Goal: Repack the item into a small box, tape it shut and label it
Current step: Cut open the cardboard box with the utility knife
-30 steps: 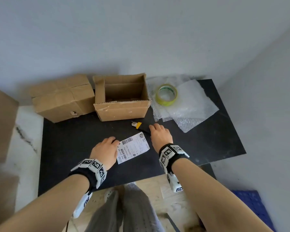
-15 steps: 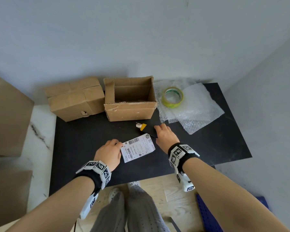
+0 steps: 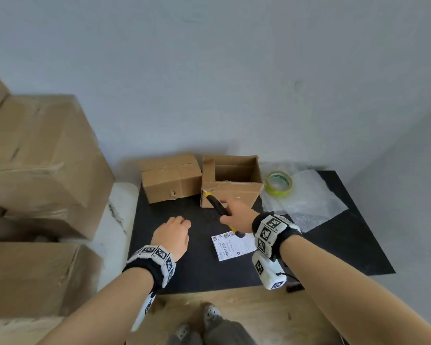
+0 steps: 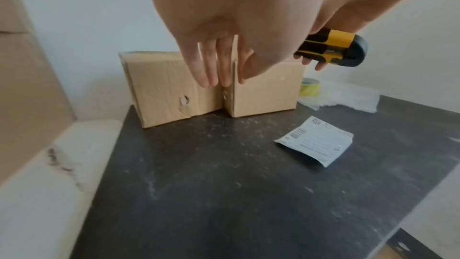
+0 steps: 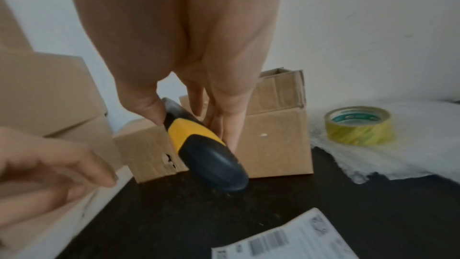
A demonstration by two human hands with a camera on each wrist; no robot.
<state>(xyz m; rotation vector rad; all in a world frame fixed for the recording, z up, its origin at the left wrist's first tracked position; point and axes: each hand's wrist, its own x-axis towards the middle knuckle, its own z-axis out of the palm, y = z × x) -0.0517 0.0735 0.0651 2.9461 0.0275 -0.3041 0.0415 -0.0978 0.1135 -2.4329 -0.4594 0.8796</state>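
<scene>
My right hand [image 3: 230, 214] grips a yellow-and-black utility knife [image 3: 215, 202], lifted off the table with its tip pointing at the open cardboard box [image 3: 232, 192]. In the right wrist view the thumb and fingers wrap the knife [image 5: 199, 145]. My left hand [image 3: 181, 222] hovers over the black table, fingers straight and empty, in front of the closed cardboard box [image 3: 171, 180]. The white shipping label [image 3: 234, 246] lies flat on the table, near my right wrist. A roll of yellow tape [image 3: 279, 183] rests on bubble wrap [image 3: 311, 205] to the right of the open box.
Large cardboard boxes [image 3: 40, 158] are stacked to the left of the black table [image 3: 197, 270], beside a white marble ledge [image 3: 115, 230]. A grey wall stands close behind the boxes and on the right. Wooden floor and my feet lie below the near edge.
My right hand has picked the knife up off the table and raised it toward the boxes. My left hand has left the label and lifted forward. The view has swung left.
</scene>
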